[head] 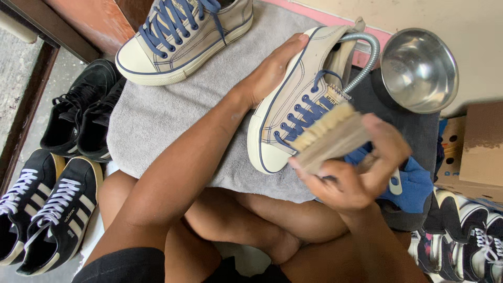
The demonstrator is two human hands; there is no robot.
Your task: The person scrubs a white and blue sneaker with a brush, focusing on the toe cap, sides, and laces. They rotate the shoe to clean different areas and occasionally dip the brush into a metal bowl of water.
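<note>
- We see the left hand point(272, 71) laid along the side of a beige canvas sneaker point(298, 99) with blue laces, fingers curved over its upper edge and gripping it so that it stands tilted on its side.
- The right hand point(356, 167) is clenched around a wooden brush point(327, 137), thumb on 1 side and fingers wrapped over the other, with the pale bristles pressed against the laces near the toe of the sneaker.
- The sneaker rests on a grey towel point(157, 112) spread over the person's crossed legs; its white rubber toe cap points toward the person.
- A second, matching sneaker point(183, 36) lies upright at the far edge of the same towel, well apart from both hands.
- A flexible metal hose point(367, 57) curves behind the heel of the held sneaker, just beside a steel bowl point(419, 68).
- A blue cloth point(414, 183) lies under the right hand.
- On the floor to the left stand 2 pairs of black shoes: plain black shoes point(84, 110) farther away, and black trainers with white stripes point(47, 209) nearer.
- More dark shoes point(466, 236) sit at the lower right, below a cardboard box point(482, 147).
</note>
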